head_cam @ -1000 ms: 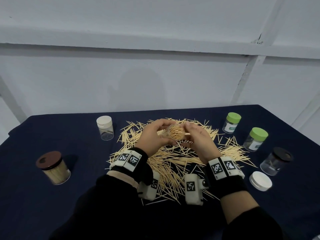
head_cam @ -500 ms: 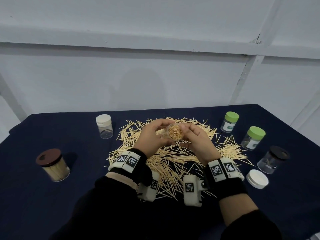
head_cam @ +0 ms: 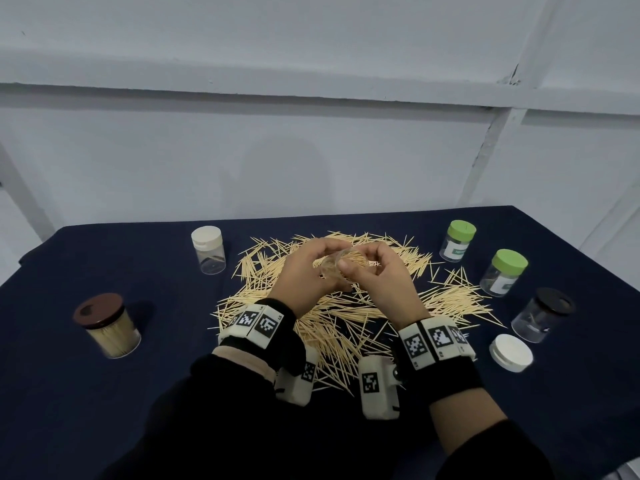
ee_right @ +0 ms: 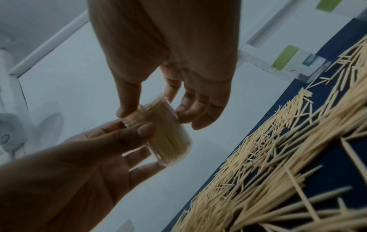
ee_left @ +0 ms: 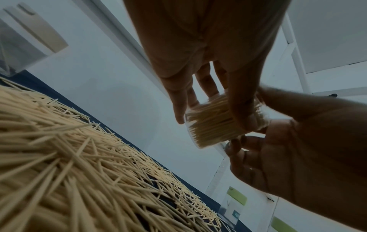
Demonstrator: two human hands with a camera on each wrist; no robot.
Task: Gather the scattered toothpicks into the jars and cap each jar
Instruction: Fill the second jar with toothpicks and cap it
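Both hands meet at the centre of the head view, raised above the heap of loose toothpicks (head_cam: 332, 317) that spreads over the dark blue cloth (head_cam: 69, 393). The left hand (head_cam: 301, 275) holds a small clear jar (head_cam: 334, 266) packed with toothpicks: in the left wrist view its thumb lies across the jar's side and its fingers curl round the far side, so the jar (ee_left: 220, 122) hangs tilted, clear of the cloth. The right hand (head_cam: 384, 275) is at the jar's open mouth; in the right wrist view its thumb and fingertips (ee_right: 186, 114) pinch the rim of the jar (ee_right: 163, 133), fingers bent, while the left hand (ee_right: 89, 157) reaches in from the lower left of that frame. The jar has no cap on it. At the lower right of the head view a loose white lid (head_cam: 510, 352) lies flat on the cloth, just beside a clear jar with a black cap (head_cam: 543, 315). Two green-capped jars (head_cam: 458, 241) (head_cam: 504, 271) stand at the right edge of the heap. At the left stand a white-capped jar (head_cam: 208, 249) and, nearer the frame's lower left, a brown-capped jar full of toothpicks (head_cam: 108, 325).
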